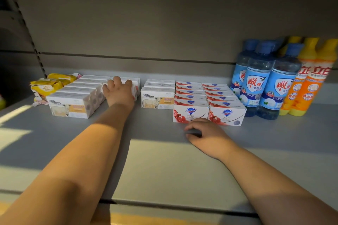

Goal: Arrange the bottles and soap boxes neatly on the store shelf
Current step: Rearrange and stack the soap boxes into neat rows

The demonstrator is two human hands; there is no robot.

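Observation:
On the grey shelf point(164, 160) white sheep-print soap boxes stand in a slanted row point(76, 100) at the left and a shorter row point(158, 97) in the middle. My left hand point(118, 91) grips a white soap box point(134, 83) between them, fingers curled over its top. Two rows of red and white Safeguard boxes point(208, 104) stand right of centre. My right hand point(203, 133) rests on the shelf just in front of them, fingers loosely curled, holding nothing. Blue bottles point(263, 82) and orange bottles point(307, 86) stand upright at the far right.
Yellow soap packets point(51, 84) lie in a loose pile at the far left by the shelf upright point(27, 29). The grey back panel point(164, 23) closes the shelf behind everything. Sunlight falls in patches across the shelf's front part.

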